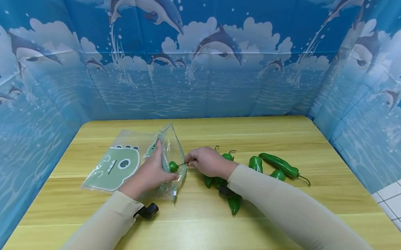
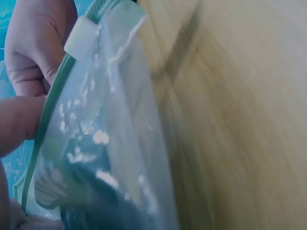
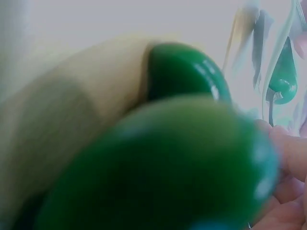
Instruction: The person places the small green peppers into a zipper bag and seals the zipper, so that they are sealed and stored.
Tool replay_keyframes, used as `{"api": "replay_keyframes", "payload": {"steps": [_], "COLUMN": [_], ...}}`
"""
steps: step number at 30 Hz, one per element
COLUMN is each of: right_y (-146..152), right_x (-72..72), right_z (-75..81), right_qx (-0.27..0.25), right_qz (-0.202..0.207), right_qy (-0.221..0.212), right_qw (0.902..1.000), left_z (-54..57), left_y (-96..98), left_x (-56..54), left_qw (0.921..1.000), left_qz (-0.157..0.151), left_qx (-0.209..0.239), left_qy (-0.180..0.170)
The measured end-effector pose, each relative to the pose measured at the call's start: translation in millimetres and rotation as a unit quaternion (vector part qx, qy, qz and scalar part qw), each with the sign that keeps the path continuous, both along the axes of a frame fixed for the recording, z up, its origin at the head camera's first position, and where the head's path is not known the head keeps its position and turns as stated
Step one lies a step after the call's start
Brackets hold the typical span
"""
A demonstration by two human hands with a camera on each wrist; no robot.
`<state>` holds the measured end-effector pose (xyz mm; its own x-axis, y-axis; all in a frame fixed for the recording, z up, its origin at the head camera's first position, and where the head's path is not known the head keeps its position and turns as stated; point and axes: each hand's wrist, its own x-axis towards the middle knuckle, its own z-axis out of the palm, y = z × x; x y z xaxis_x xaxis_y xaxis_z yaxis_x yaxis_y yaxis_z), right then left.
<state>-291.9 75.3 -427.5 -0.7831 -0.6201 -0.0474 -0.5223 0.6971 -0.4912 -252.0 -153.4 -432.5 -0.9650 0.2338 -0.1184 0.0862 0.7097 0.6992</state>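
A clear zip bag [image 1: 118, 163] with a green cartoon monster print lies on the table, its mouth raised and spread toward the right. My left hand [image 1: 151, 170] holds the bag by its mouth, fingers along one side and the thumb low. In the left wrist view, fingers [image 2: 19, 120] lie at the green zip strip [image 2: 48, 105], near a white slider [image 2: 82, 38]. My right hand [image 1: 208, 161] pinches the thin stem of a green pepper [image 1: 173, 166]. That pepper's body sits within the bag's mouth, also visible in the right wrist view.
Several green peppers lie under and beside the right forearm, among them a long one [image 1: 281, 165] to the right and one [image 1: 234, 204] nearer the front. Close peppers [image 3: 158, 163] fill much of the right wrist view. A dolphin-print curtain [image 1: 197, 82] surrounds the wooden table [image 1: 194, 227].
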Motion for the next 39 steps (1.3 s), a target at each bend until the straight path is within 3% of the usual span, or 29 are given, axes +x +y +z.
{"api": "replay_keyframes", "payload": {"steps": [17, 29, 39], "right_y": [-4.6, 1.0, 9.1], "right_x": [-3.0, -3.4, -4.8], "right_z": [-5.2, -0.6, 1.8], "right_qx": [0.0, 0.053, 0.043], "right_qz": [0.009, 0.013, -0.002], "right_qy": [0.003, -0.005, -0.008], "right_qw": [1.0, 0.9985, 0.999], "left_z": [-2.3, 1.0, -6.0], "left_y": [6.1, 0.2, -6.6], "left_x": [-4.6, -2.2, -3.5], "left_qw": [1.0, 0.9997, 0.9988], "left_qz": [-0.003, -0.004, -0.035], "left_qx": [0.005, 0.025, -0.02], "left_qy": [0.005, 0.007, 0.029]}}
